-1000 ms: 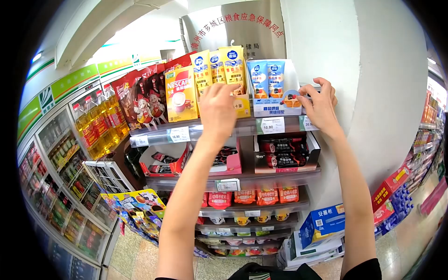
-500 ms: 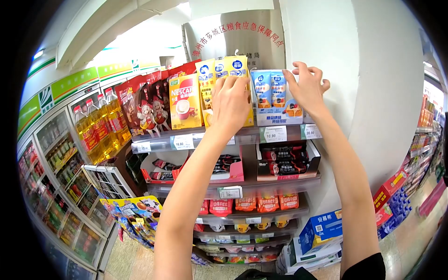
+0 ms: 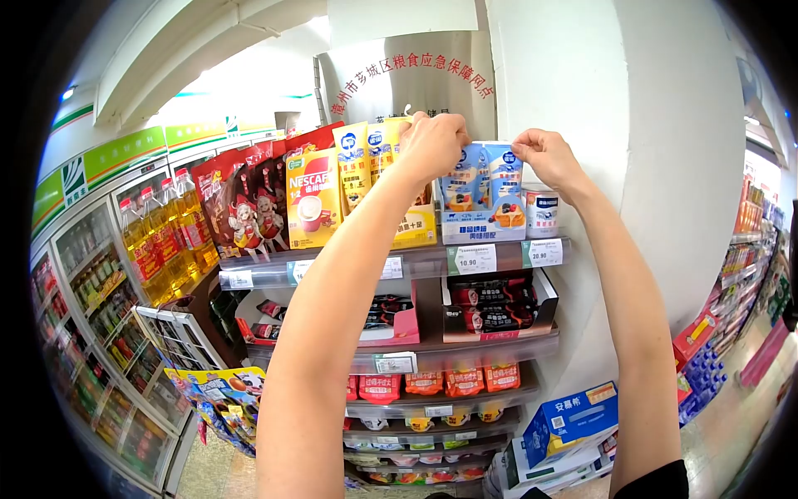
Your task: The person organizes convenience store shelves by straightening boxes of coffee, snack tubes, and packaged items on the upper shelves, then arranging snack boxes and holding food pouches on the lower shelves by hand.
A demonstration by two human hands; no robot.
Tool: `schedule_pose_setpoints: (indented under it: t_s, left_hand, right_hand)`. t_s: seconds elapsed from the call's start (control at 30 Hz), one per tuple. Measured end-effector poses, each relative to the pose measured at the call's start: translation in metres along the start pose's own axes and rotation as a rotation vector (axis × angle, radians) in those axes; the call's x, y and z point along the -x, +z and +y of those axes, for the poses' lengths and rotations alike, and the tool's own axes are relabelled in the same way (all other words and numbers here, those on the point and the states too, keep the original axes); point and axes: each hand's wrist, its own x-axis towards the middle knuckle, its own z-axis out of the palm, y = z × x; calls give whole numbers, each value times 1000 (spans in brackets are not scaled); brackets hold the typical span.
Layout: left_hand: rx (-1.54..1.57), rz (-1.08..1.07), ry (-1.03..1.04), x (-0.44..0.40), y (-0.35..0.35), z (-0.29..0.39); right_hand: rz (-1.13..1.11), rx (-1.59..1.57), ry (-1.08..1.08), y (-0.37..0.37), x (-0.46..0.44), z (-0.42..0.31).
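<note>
Right fingers (image 3: 532, 140) pinched shut on blue sachet's (image 3: 504, 173) top corner; left fingers (image 3: 453, 126) curled, hold unclear; yellow sachets (image 3: 380, 148) partly hidden.

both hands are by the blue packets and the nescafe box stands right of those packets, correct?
No, the head view shows the Nescafe box left of the blue packets; the left hand and right hand are indeed by them.

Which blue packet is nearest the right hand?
The rightmost blue packet, its top corner at the right hand; the other blue packets stand further left.
</note>
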Motion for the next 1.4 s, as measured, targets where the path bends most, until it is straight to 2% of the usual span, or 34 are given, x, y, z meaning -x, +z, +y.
schedule_pose_setpoints:
  t_s: [0.03,0.1,0.33,0.57,0.67,0.77,0.8,0.87,0.9,0.97,1.07,1.2,1.3,1.4]
  left_hand:
    - [1,4,-1,-5,3,0]
    - [273,-54,-104,-11,10,-1]
    - [236,29,-146,-5,23,6]
    - [263,-77,-49,-8,18,1]
    - [184,-134,16,-13,9,-1]
    - [84,-64,61,-21,-2,-7]
    - [-62,-72,102,-24,-7,-9]
    - [-304,-94,163,-28,-11,-9]
    - [-307,-85,163,-33,-9,-13]
    - [-373,-187,227,-42,-2,-19]
    - [-383,-209,160,-39,3,-11]
    - [-407,-253,187,-48,8,-15]
    - [-394,-344,122,-47,-3,-10]
    - [-292,-410,72,-42,-13,-7]
  right_hand:
    - [-2,5,-2,0,0,-1]
    - [-3,8,0,2,0,-2]
    - [-17,6,-68,2,0,3]
    - [-71,-71,-66,2,7,-7]
    - [-43,-98,-121,5,3,-9]
    - [-49,-48,-162,4,4,-21]
    - [-47,-48,-164,6,3,-23]
    - [6,227,-282,11,1,-28]
    - [11,228,-291,13,1,-35]
    - [-95,457,-221,16,6,-48]
    - [-73,401,-212,17,4,-45]
    - [-75,253,-195,18,2,-36]
    - [-58,233,-211,19,2,-35]
    - [-65,201,-231,17,4,-34]
